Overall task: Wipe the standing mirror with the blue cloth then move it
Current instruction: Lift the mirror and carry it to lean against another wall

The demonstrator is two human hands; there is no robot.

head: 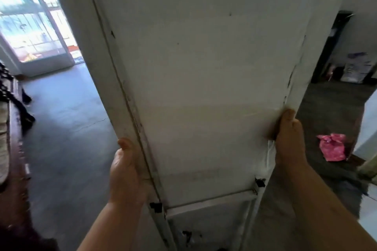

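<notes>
The mirror [204, 87] fills the middle of the view, close in front of the person, and only its back shows: a tall off-white panel set in a pale frame. The panel is scuffed, with small dark specks, grey smears near its lower part and black chips along both side seams. On the right seam, beside the right hand, the covering looks torn and wrinkled. Low down, a pale crossbar [210, 203] runs between the side rails, with a black clip [156, 207] at its left end and another at its right. Below the bar the back is chipped and stained. The mirror's top and foot lie outside the view, so I cannot tell whether it stands on the floor or is lifted.

The left hand [127, 175] grips the left rail, thumb on the back face and fingers wrapped out of sight round the edge. The right hand [289, 138] grips the right rail a little higher in the same way, thumb up along the seam.

The floor [67, 128] is dark grey and dull, with a faint crack. At upper left a glass door [34, 26] lets in bright daylight. A dark wooden bench [14, 149] runs along the left edge. At right a dark doorway [336, 47] opens on another room, and a crumpled pink wrapper [332, 146] lies on the floor near the right hand.
</notes>
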